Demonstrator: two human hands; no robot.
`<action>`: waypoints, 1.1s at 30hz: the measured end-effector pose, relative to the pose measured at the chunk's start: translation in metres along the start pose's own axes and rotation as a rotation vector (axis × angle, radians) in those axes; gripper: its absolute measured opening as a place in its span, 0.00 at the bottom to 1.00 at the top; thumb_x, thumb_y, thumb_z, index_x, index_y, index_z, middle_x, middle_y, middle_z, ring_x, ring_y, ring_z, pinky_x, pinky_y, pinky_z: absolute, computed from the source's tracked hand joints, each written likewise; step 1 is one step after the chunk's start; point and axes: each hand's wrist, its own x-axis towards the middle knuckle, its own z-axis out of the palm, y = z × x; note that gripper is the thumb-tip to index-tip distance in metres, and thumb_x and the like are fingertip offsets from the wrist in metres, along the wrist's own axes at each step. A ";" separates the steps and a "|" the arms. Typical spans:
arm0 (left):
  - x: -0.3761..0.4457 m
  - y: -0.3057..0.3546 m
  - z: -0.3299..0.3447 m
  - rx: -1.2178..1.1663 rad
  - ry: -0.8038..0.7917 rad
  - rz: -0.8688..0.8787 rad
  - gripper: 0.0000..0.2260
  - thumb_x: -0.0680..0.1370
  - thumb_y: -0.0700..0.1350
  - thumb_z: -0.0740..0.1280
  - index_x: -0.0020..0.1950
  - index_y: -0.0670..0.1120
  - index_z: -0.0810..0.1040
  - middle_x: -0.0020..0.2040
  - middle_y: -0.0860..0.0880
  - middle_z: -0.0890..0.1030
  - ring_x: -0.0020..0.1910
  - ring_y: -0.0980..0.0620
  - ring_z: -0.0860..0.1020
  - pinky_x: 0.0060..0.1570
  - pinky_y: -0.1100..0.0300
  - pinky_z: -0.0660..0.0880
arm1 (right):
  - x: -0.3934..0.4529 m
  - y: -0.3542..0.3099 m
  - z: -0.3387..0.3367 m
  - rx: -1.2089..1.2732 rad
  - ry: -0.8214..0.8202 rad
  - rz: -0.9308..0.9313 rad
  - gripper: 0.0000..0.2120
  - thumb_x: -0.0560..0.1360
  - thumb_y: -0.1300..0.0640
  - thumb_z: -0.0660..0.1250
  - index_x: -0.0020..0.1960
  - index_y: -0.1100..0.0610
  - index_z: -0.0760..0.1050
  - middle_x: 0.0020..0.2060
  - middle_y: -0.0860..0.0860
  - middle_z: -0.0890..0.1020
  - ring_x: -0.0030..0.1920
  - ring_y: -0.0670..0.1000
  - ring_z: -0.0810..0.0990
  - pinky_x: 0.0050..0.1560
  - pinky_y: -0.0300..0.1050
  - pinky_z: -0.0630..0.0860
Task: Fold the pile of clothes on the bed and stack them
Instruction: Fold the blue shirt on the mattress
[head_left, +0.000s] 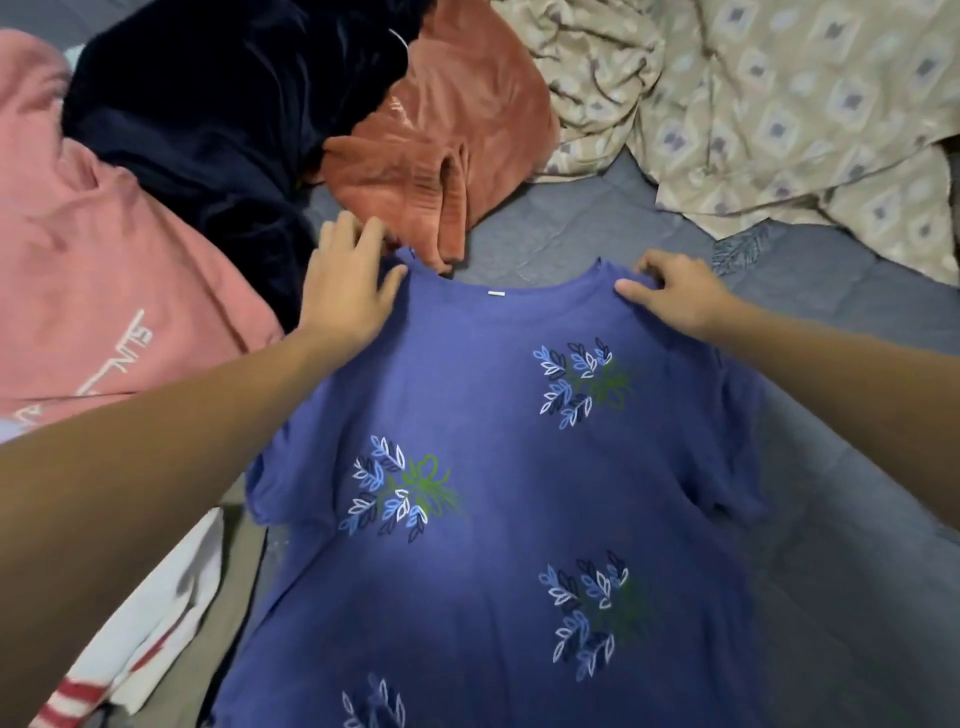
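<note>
Closest up, white cloth with red stripes (130, 660) on grey quilted bedcover (857, 519). Blue leaf-print shirt (483, 467) spread flat, neckline far. Left hand (345, 291) flat and relaxed on one shoulder, right hand (670, 291) pinching the other. Beyond: pink top (104, 260), navy velvet (218, 104), rust garment (447, 135), beige patterned sheet (779, 104).

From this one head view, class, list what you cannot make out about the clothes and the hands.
- Blue shirt: hem cut off by the bottom edge.
- Pink shirt: lettering partly covered by the left forearm.
- Left hand: fingertips hidden over the shirt's shoulder.
- Striped cloth: blurred and cut off at the corner.
- Dark garment: type unclear.
</note>
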 end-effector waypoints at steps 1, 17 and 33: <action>-0.008 0.007 -0.002 0.025 0.052 0.003 0.12 0.80 0.48 0.68 0.59 0.44 0.71 0.58 0.39 0.72 0.56 0.37 0.71 0.50 0.40 0.72 | -0.002 0.002 -0.004 0.015 -0.013 0.009 0.14 0.79 0.46 0.72 0.50 0.57 0.75 0.44 0.54 0.79 0.47 0.56 0.76 0.47 0.49 0.67; -0.337 0.307 0.044 -0.453 -0.278 -0.102 0.10 0.80 0.47 0.71 0.60 0.45 0.80 0.56 0.47 0.77 0.53 0.41 0.76 0.50 0.45 0.73 | -0.080 0.037 -0.009 0.250 -0.031 -0.059 0.27 0.77 0.60 0.73 0.72 0.64 0.68 0.63 0.56 0.78 0.61 0.49 0.76 0.64 0.41 0.73; -0.450 0.386 0.059 -0.170 -0.514 -0.138 0.36 0.61 0.65 0.81 0.61 0.50 0.75 0.55 0.47 0.73 0.50 0.44 0.73 0.45 0.49 0.70 | -0.095 0.033 -0.020 0.067 -0.209 -0.109 0.28 0.78 0.59 0.72 0.76 0.60 0.69 0.74 0.58 0.69 0.73 0.53 0.71 0.69 0.35 0.64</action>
